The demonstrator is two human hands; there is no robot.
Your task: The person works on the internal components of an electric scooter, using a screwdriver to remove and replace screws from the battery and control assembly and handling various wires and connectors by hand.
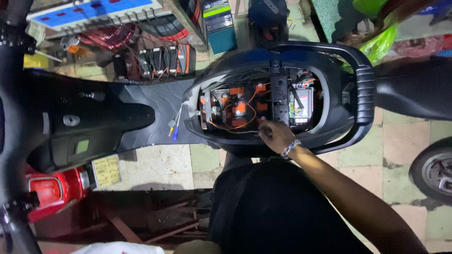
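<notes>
We're looking straight down on a black scooter (141, 101) with its seat lifted off, and the open under-seat compartment (263, 101) is the busy part: a rounded, glossy black plastic tub ringed by a matte, ribbed grab rail (365, 89) that curves around its rear end. Inside we see boxy orange-and-black battery blocks (238, 106), thin orange wires (249, 115) looping between them, a black metal crossbar (279, 99) running over the middle, and a small grey box with green-tinted labelling (301, 106) beside it. Our right hand (275, 134), with a shiny metal-link watch (290, 147) at the wrist, sits at the near rim of the compartment, fingers curled and pressed close together right where the crossbar meets the rim; from up here we can't tell what they pinch, if anything. Our left hand isn't showing. On the textured rubber footboard (160, 101) lie two slim screwdrivers (175, 124), one with a blue handle. Under the scooter the floor tiles (165, 162) are worn and speckled, and a red tail section (52, 188) pokes in at the lower left.
</notes>
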